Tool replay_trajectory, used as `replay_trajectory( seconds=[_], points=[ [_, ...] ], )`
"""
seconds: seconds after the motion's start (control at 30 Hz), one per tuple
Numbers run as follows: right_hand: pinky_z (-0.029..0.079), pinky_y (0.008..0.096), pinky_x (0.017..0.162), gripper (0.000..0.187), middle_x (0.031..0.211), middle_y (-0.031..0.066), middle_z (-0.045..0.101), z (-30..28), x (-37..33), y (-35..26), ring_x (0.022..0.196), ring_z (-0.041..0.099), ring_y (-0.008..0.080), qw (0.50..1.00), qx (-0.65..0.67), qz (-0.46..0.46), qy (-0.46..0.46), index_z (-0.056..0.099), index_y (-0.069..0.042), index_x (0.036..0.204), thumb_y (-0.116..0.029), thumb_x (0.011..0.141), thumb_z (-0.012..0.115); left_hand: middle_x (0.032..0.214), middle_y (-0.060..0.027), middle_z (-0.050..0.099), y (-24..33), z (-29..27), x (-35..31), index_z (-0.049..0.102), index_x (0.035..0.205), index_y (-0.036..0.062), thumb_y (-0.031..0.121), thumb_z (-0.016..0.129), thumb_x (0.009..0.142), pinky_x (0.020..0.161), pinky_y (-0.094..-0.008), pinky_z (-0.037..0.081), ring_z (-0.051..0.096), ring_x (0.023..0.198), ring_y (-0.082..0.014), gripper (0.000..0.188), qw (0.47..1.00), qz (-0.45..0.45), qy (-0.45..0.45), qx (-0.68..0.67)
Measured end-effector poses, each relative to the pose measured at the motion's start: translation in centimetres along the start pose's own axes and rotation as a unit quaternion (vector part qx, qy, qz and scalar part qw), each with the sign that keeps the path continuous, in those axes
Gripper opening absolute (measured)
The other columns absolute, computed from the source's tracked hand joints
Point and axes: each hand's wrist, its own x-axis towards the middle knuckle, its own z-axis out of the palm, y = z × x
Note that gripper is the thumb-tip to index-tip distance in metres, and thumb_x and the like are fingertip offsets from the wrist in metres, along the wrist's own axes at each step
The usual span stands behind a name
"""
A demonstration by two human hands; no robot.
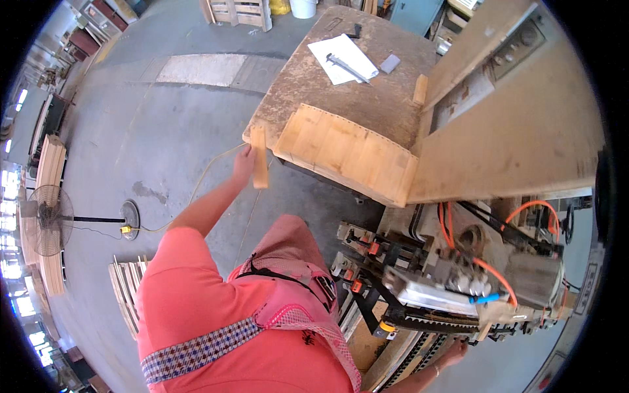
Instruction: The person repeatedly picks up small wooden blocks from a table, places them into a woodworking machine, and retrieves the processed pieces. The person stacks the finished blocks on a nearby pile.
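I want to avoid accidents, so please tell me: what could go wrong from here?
The right hand is close to the machine; it might get pinched. The cable lies across the floor and could trip someone. The strip juts past the table and might fall if the left hand slips.

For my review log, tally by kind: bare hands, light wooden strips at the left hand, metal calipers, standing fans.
Bare hands (left hand, right hand): 2
Long light wooden strip: 1
Grey metal caliper: 1
Round-caged standing fan: 1
Total: 5

The right hand (452,354) is too small to read its grip, its forearm (420,380) cut off below.
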Motion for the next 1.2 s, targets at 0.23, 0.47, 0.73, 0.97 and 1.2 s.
replay_trajectory(
  seconds=[0.23, 0.47, 0.73, 0.97, 1.2],
  points=[
    [0.046, 0.0382, 0.061, 0.026, 0.072, 0.0139, 0.063, -2.0, -10.7, -1.8, 0.062, 0.055, 0.0239, 0.996, 0.017, -0.052, -0.076, 0.060, 0.003, 0.076, -0.020, 0.072, 0.071, 0.082, -0.0081, 0.065, -6.9, 4.8, 16.5, 0.066, 0.102, 0.0080, 0.037, 0.056, 0.084, 0.067, -0.0329, 0.046, 0.060, 0.074, -0.0175, 0.036, 0.987, -0.067, 0.083, 0.119],
    [0.042, 0.0358, 0.056, 0.020, 0.064, 0.0095, 0.057, -4.6, -16.2, 2.6, 0.060, 0.051, 0.0217, 0.970, 0.008, -0.101, -0.219, 0.059, 0.003, 0.070, -0.014, 0.069, 0.069, 0.103, -0.0133, 0.064, -7.6, 11.5, 19.6, 0.066, 0.106, 0.0177, 0.043, 0.055, 0.080, 0.085, -0.0388, 0.046, 0.060, 0.099, -0.0289, 0.038, 0.987, -0.134, -0.029, 0.088],
    [0.042, 0.0359, 0.058, 0.014, 0.063, 0.0140, 0.053, -5.1, -20.9, 4.8, 0.062, 0.052, 0.0200, 0.972, 0.072, 0.033, -0.222, 0.061, 0.002, 0.073, -0.009, 0.066, 0.065, 0.100, -0.0124, 0.065, -8.2, 11.9, 18.7, 0.066, 0.106, 0.0162, 0.040, 0.057, 0.081, 0.082, -0.0401, 0.047, 0.061, 0.094, -0.0289, 0.036, 0.991, -0.115, -0.052, 0.037],
    [0.047, 0.0468, 0.063, 0.021, 0.072, 0.0131, 0.060, -7.1, -22.3, 1.8, 0.071, 0.060, 0.0332, 0.952, -0.064, -0.147, -0.259, 0.061, -0.008, 0.070, -0.028, 0.074, 0.060, 0.092, -0.0136, 0.065, -18.6, 14.9, 26.0, 0.064, 0.105, 0.0054, 0.033, 0.045, 0.089, 0.076, -0.0417, 0.047, 0.061, 0.087, -0.0289, 0.037, 0.963, 0.029, -0.080, 0.254],
    [0.047, 0.0454, 0.067, 0.032, 0.078, 0.0158, 0.061, -7.8, -22.6, 0.9, 0.075, 0.059, 0.0356, 0.952, -0.159, -0.109, -0.238, 0.060, -0.006, 0.078, -0.037, 0.073, 0.061, 0.115, -0.0102, 0.057, -15.2, 12.8, 24.3, 0.048, 0.124, 0.0033, 0.039, 0.038, 0.092, 0.091, -0.0381, 0.044, 0.055, 0.104, -0.0250, 0.049, 0.898, -0.087, -0.357, -0.243]
  ],
)
